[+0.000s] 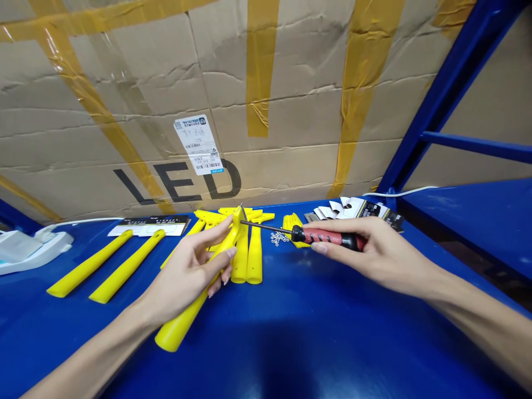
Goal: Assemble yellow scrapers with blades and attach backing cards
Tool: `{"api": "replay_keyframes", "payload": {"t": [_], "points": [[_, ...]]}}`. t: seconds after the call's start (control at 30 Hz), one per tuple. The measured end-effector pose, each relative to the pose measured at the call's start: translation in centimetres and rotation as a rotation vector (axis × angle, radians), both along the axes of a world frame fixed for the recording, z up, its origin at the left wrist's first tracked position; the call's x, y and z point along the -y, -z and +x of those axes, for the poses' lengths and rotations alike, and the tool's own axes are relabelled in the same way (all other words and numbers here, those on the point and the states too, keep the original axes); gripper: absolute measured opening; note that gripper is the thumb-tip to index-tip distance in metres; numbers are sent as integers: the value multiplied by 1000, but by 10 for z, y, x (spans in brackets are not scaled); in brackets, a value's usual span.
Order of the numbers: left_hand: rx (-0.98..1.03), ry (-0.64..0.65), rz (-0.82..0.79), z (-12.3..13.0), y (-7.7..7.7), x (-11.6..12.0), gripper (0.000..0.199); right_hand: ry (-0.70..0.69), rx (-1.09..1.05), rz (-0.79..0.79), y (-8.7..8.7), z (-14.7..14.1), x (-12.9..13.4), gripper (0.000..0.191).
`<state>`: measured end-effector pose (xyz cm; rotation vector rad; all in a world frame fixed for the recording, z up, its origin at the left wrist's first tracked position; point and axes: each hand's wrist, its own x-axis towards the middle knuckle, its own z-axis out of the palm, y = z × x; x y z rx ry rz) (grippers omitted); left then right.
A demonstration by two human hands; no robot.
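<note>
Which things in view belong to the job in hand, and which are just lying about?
Likely in the job:
screwdriver, in the right hand
yellow tool, in the left hand
small metal pieces
other yellow parts
printed cards

Apparently just there:
"LED" cardboard box
white plastic object, far left

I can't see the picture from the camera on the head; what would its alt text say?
A left hand holds a yellow handled tool while the right hand brings a red-and-black screwdriver to its head. More yellow parts and small metal pieces lie on a blue surface before a cardboard box marked LED.
</note>
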<state>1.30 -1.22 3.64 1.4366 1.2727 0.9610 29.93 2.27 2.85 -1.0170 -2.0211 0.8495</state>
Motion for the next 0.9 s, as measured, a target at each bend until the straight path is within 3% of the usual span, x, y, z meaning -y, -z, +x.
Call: {"api": "replay_keyframes", "payload": {"t": [0.2,0.3,0.4,0.5,0.6,0.7,0.77,0.9], "points": [[163,14,108,-3,-5,-5,86,-108,-330,-501,3,-1,-4,36],[238,-54,44,-4,-3,-10,94,-99,-484,-544,0,0,-4,29],[258,-101,-34,-4,2,-13,95,-102,-434,-542,-4,1,-3,25],[279,-96,-87,-2,3,-14,93,4,-167,-378,-2,5,-6,28],[315,-108,-149,4,0,-10,88,78,187,14,4,14,-12,29],[349,-135,-204,10,-5,-6,86,43,416,309,8,27,-19,31],[361,-133,-207,11,-7,-4,86,18,489,390,7,34,-21,33],[348,-50,-164,10,-4,-4,87,-41,557,386,4,43,-17,31]]}}
